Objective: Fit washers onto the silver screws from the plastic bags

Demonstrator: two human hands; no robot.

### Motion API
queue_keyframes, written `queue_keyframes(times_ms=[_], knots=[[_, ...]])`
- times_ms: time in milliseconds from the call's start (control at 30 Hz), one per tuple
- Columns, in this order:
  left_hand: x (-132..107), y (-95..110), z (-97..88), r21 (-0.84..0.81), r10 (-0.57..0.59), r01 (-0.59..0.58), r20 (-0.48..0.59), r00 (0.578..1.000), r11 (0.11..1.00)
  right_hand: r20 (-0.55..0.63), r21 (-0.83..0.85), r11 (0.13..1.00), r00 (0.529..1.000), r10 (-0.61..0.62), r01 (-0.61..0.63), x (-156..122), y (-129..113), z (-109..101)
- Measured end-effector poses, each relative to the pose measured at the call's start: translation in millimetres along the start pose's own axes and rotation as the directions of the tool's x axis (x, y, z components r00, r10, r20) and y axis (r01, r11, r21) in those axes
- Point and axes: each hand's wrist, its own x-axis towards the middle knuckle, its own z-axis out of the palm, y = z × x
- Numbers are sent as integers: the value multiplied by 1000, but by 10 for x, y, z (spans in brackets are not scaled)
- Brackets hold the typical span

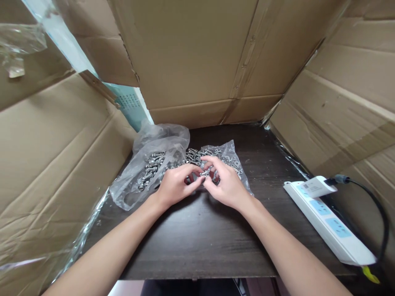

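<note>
Between my fingertips, just in front of the heaped hardware, is a small silvery bolt point(204, 173). My left hand point(180, 181) pinches its left end with thumb and forefinger. From the other side, my right hand point(225, 181) closes its thumb and fingers on the same bolt. Whether a nut or washer sits on it is too small to make out. Behind my left hand, a clear plastic bag point(129, 189) holds many metal bolts point(152, 164). More loose bolts point(193, 155) and washers lie behind my hands, on a second flattened plastic bag point(230, 149) that my right hand partly covers.
A dark wooden tabletop point(197, 238) carries everything. Cardboard panels point(197, 61) wall it at the back and both sides. On the right lies a white power strip point(333, 226) with a white adapter point(317, 187) and a black cable point(382, 213).
</note>
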Motion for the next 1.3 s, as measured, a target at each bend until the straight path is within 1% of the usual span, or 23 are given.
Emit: queue_keyframes(times_ms=[100,200,267,467,600,767,833,967,1033,1133,1300], knots=[[-1,-8,2,-1,4,-4,5,1000,1000,22,8,1000,1000,20,-20,10,-2,-21],[-5,-16,6,-8,9,-9,1,1000,1000,77,22,998,996,55,-57,17,-10,-48],[-8,-19,7,-4,8,-8,1,1000,1000,91,33,998,994,55,-58,14,-15,-58],[-13,-20,8,-8,15,-15,6,1000,1000,14,48,999,1000,-15,14,1,-11,-30],[-15,-19,9,4,33,-33,-7,999,999,10,48,999,1000,-19,19,6,-16,-26],[-8,-25,4,27,38,-37,-39,999,999,5,78,995,998,-60,59,6,-5,-23],[-2,-28,1,24,33,-32,-45,998,999,6,90,995,999,-39,39,6,0,-21],[4,-36,-9,19,4,-3,-54,999,1000,44,76,996,998,40,-43,11,-5,-23],[1,-42,-12,19,0,1,-51,999,1000,36,66,997,999,36,-38,12,-9,-18],[-3,-48,-9,6,4,-4,-46,999,1000,21,61,998,1000,-2,0,10,-6,-2],[-1,-47,4,5,-5,5,-37,999,1000,-16,43,999,1000,-6,7,17,6,5]])
